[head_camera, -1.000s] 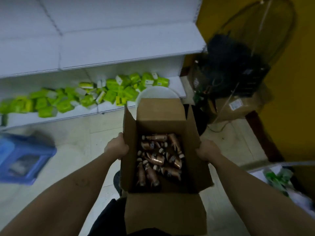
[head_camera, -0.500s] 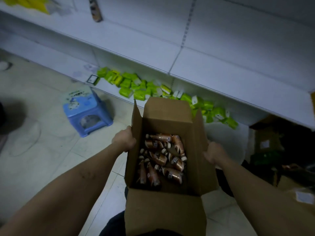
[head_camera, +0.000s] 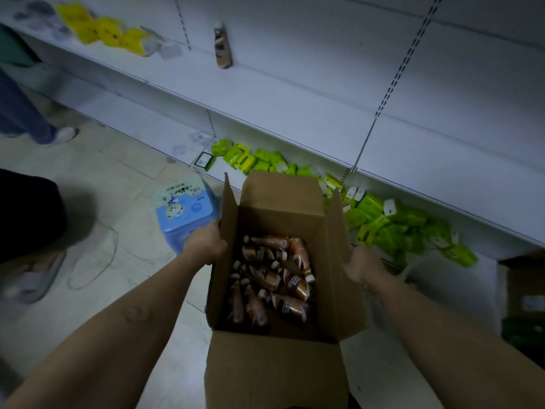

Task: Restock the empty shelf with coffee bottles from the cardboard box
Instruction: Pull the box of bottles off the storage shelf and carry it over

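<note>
From the head camera, a brown cardboard box with its four flaps standing open is held up above the pale tiled floor, in front of the person. The left hand is on the outside of the box's left wall and the right hand on the outside of its right wall. Each grip is clamped on the cardboard, with the fingers curled out of sight behind the flaps. Inside, on the box bottom, lies a loose heap of small brown coffee bottles with pale caps, on their sides and pointing different ways. Beyond the box runs a long white metal shelf, mostly bare. One brown coffee bottle stands on it toward the back, well apart from the box. Farther left on the same shelf is a cluster of yellow packets. On the lowest shelf, just behind the box, bright green packets lie scattered in a band. A blue plastic stool with a printed top stands on the floor just beside the left hand. At the far left, another person's grey shoe rests on the tiles.
</note>
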`<state>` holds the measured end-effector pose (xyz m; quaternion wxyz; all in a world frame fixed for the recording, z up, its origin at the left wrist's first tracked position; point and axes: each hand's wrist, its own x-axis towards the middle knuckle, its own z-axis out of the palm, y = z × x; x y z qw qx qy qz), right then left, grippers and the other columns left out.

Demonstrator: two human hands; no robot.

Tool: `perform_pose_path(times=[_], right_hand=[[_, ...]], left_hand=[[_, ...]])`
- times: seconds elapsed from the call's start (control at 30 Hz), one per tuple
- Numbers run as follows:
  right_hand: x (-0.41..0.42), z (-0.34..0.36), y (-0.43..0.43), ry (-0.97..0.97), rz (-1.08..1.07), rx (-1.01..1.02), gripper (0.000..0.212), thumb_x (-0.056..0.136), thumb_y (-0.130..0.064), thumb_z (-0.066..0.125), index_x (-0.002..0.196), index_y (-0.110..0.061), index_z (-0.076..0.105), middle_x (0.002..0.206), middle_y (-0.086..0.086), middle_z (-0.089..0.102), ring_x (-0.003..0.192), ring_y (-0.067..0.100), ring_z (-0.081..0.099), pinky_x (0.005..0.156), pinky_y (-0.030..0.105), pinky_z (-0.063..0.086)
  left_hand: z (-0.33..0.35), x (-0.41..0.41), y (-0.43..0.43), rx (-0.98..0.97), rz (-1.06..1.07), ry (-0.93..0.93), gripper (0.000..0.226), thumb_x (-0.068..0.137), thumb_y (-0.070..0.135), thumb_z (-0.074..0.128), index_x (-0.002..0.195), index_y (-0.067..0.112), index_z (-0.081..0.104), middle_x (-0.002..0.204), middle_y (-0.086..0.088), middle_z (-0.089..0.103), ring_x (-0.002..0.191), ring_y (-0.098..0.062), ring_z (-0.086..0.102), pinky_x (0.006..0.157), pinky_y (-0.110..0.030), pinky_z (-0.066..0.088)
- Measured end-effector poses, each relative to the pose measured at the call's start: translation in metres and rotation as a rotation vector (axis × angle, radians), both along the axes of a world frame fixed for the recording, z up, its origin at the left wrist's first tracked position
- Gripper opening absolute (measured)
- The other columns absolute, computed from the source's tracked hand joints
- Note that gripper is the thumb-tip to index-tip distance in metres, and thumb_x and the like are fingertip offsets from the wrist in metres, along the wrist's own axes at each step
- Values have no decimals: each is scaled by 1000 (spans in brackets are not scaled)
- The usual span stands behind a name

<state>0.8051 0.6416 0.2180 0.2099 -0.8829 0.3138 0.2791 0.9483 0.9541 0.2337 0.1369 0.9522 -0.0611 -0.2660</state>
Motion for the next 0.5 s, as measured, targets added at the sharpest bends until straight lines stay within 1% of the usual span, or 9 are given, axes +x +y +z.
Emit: perform_pose_path(times=[0.03,0.07,0.13,0.2,0.23,0.3,0.37,0.47,0.5], right_hand=[[11,-4,1,12,-12,5,30,90,-24,58,65,-7,56,65,9,53,63,27,55,57,30,42],[22,-9,0,26,-20,10,28,89,-24,58,66,-8,56,65,9,52,65,27,56,57,29,42],[43,-17,-4,58,-5,14,20,89,-25,59,82,-7,64,81,13,63,80,30,64,60,29,43],[62,-28,-10,71,-14,20,25,89,-27,60,97,-5,68,99,14,67,92,31,65,62,28,43],[69,-34,-13,78,-21,30,27,90,-28,60,101,-4,68,104,15,67,94,30,65,63,28,43],[79,-45,-17,83,-40,51,31,91,-27,60,109,-3,66,111,17,66,100,31,64,67,28,44],[86,-54,-18,84,-85,67,35,92,-25,58,118,-2,62,119,17,63,107,32,62,74,29,45],[87,-63,-19,91,-154,126,37,97,-23,52,128,-2,54,129,16,57,115,30,57,83,28,43],[87,-66,-19,96,-175,135,37,98,-23,50,128,-3,53,129,15,57,116,30,56,86,29,42]], left_hand=[[-2,13,-1,13,5,7,40,80,16,49,121,12,46,88,-14,62,57,-23,62,46,-30,51],[-5,25,-2,24,13,15,40,82,16,49,121,12,46,90,-13,61,56,-21,62,43,-28,49],[-15,45,-7,40,40,38,39,84,16,51,123,12,46,92,-11,60,57,-19,62,36,-23,43],[-26,62,-12,69,35,48,38,85,17,51,122,13,47,91,-10,59,60,-17,62,36,-21,41],[-32,72,-16,88,24,48,37,86,17,50,122,13,46,92,-10,60,64,-19,62,39,-22,43],[-41,90,-24,126,0,43,37,85,19,49,122,15,46,96,-11,61,77,-24,63,52,-30,50],[-54,108,-31,168,-69,27,38,86,23,49,122,14,45,100,-13,61,85,-27,60,63,-36,48],[-74,136,-45,180,-174,34,41,88,25,48,126,13,43,105,-16,62,92,-31,60,72,-39,49],[-81,147,-50,183,-210,45,44,88,26,48,129,13,42,108,-17,62,96,-33,61,74,-39,49]])
